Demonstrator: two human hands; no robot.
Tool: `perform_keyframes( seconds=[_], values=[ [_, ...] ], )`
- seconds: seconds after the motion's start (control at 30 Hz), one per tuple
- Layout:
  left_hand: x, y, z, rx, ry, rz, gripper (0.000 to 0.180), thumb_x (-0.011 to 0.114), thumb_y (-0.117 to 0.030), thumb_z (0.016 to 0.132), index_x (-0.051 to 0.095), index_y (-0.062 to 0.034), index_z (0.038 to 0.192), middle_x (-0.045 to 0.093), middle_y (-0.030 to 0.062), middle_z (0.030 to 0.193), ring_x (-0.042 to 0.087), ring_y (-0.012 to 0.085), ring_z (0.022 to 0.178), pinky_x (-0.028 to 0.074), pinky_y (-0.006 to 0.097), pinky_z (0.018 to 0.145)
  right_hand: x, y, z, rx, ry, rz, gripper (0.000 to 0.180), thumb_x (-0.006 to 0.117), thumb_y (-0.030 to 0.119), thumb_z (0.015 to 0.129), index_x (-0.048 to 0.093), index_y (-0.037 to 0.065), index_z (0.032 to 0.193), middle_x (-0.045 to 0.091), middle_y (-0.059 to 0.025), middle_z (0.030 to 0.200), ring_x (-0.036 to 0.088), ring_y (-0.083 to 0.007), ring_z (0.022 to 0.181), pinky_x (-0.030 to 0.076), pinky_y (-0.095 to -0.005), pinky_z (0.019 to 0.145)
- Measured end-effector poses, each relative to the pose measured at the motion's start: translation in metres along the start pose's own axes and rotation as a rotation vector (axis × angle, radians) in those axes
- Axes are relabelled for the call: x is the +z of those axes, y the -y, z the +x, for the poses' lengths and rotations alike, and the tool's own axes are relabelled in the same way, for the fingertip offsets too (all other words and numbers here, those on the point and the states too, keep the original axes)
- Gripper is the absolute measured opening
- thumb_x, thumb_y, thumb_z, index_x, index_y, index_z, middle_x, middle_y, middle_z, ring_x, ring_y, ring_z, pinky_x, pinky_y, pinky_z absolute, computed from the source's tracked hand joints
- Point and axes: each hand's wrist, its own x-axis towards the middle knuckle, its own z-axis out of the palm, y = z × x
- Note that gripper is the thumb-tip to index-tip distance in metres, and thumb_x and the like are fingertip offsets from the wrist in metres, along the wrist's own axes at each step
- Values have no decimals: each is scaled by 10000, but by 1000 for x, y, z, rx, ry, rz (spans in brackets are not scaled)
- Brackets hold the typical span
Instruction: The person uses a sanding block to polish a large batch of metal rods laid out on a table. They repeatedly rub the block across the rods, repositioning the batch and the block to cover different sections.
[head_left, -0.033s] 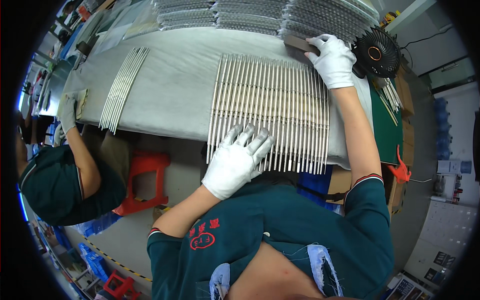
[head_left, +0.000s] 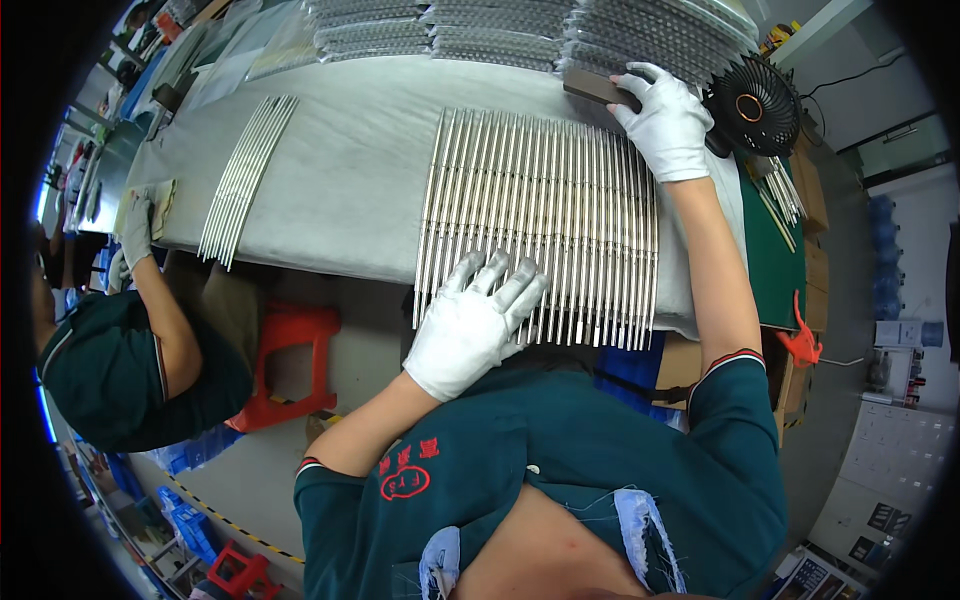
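Note:
A row of slim metal rods (head_left: pixel 540 190) lies side by side on the cloth-covered table, their near ends sticking out past its front edge. My left hand (head_left: pixel 467 330), in a white glove with greyed fingertips, rests on the near part of the rods with its fingers spread. Beyond their far right end, my gloved right hand (head_left: pixel 665 120) grips a dark grey-brown rectangular block (head_left: pixel 596 88) between thumb and fingers. The block lies close to the far ends of the rods; whether it touches them I cannot tell.
Another group of thin rods (head_left: pixel 248 180) lies to the left. Stacks in bubble wrap (head_left: pixel 495 35) line the back. A black fan (head_left: pixel 752 105) stands at the right, near loose rods (head_left: pixel 782 190) and a red air gun (head_left: pixel 800 340). A co-worker (head_left: pixel 140 370) sits at the left.
My right hand and the block have shifted very slightly to the left and away from me. My left hand stays on the rods.

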Motion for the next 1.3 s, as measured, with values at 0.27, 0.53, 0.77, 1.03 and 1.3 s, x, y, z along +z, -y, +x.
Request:
perform_keyframes(
  seconds=[0.27, 0.53, 0.77, 1.03, 1.3],
  values=[
    [2, 3, -5, 52, -84, -123, 735, 716, -527, 750, 567, -92, 1322, 597, 102, 1305, 564, 288, 1206, 397, 476, 1078, -20, 33, -23, -11, 146, 357, 465, 747, 283, 843, 650, 206, 1291, 705, -82, 1171, 689, -250, 1021, 546, -344, 860],
    [-20, 7, 5, 102, -226, -210, 644, 697, -534, 791, 628, -51, 1212, 635, 137, 1220, 622, 288, 1118, 466, 460, 1020, -23, 5, -30, 7, 371, 912, 538, 754, 75, 831, 618, 104, 1351, 640, -43, 1336, 609, -163, 1162, 502, -288, 956],
    [-11, 4, 7, 151, -246, -242, 654, 730, -505, 775, 609, -38, 1217, 631, 176, 1211, 645, 309, 1076, 496, 459, 986, -37, 31, -31, -85, 595, 993, 474, 718, 39, 856, 643, 99, 1321, 683, -40, 1272, 638, -134, 1114, 495, -269, 982],
    [-7, 4, 9, 139, -262, -271, 701, 748, -520, 734, 601, -45, 1229, 640, 174, 1186, 653, 318, 1085, 503, 457, 978, -39, 7, -30, -72, 620, 1059, 457, 720, 72, 859, 660, 161, 1303, 700, -75, 1232, 669, -176, 1084, 504, -277, 954],
    [-12, 5, 6, 107, -289, -238, 705, 748, -525, 729, 604, -72, 1250, 661, 162, 1180, 668, 298, 1049, 513, 449, 962, -50, 0, -28, 127, 752, 1160, 448, 697, 5, 855, 640, 34, 1299, 674, -55, 1289, 625, -130, 1140, 462, -256, 1036]
  ],
)
